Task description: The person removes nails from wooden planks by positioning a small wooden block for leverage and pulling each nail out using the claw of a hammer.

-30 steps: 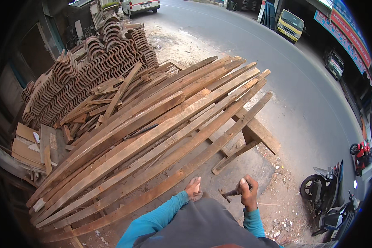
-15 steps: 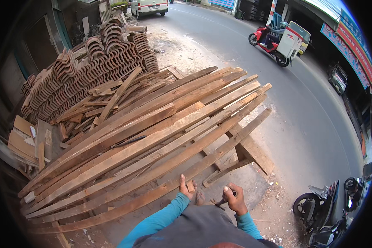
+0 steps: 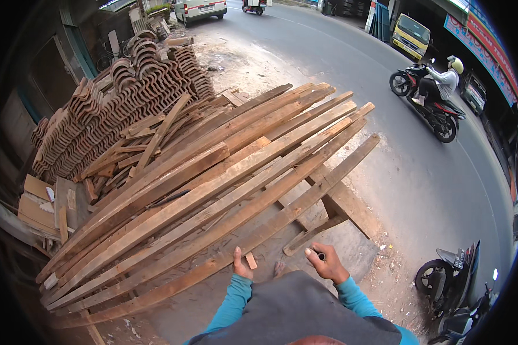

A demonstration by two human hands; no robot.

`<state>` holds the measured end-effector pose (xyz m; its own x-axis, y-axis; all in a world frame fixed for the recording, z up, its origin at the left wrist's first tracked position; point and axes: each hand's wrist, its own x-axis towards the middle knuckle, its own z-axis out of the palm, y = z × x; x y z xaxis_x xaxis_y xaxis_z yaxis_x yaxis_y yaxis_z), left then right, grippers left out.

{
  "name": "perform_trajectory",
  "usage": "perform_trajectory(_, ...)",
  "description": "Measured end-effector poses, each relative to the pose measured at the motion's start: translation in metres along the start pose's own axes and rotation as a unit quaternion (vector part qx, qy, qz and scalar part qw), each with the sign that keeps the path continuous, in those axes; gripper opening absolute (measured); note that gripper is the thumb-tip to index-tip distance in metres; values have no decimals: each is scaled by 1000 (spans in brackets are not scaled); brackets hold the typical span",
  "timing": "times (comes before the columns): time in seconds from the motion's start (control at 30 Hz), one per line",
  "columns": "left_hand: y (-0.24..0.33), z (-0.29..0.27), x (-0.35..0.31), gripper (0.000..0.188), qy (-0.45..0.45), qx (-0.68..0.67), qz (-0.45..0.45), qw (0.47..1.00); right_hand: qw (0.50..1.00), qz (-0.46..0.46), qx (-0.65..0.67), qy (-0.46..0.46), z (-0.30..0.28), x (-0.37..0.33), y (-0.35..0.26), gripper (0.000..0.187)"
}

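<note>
Left hand (image 3: pixel 240 265) pressed flat, fingers together, on nearest plank (image 3: pixel 224 253); right hand (image 3: pixel 326 263) closed round dark tool handle (image 3: pixel 319 255), lifted just beside plank. Seemingly mid-work: small wood chip (image 3: pixel 251 260) beside left hand, rest of plank untouched. Long axis from lower left up to far right, toward road (image 3: pixel 385 115).

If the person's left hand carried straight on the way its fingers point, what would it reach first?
Probably the long brown wooden plank nearest the person: the left hand points up and away, its fingertips already at or touching that plank's near edge, though depth is unclear here.
</note>
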<state>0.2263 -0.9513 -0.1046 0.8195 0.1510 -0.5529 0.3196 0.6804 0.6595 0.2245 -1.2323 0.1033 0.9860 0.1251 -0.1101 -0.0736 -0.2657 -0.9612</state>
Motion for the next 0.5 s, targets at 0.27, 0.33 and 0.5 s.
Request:
perform_trajectory(0.27, 34, -59, 28, 57, 64, 14, 53, 996, 996, 25, 82, 33, -13, 7, 6, 31)
perform_trajectory(0.33, 49, -64, 17, 57, 74, 19, 56, 996, 995, 43, 81, 50, -15, -7, 6, 31)
perform_trajectory(0.5, 63, -68, 20, 62, 85, 31, 54, 994, 972, 27, 149, 179, -44, -6, -3, 33)
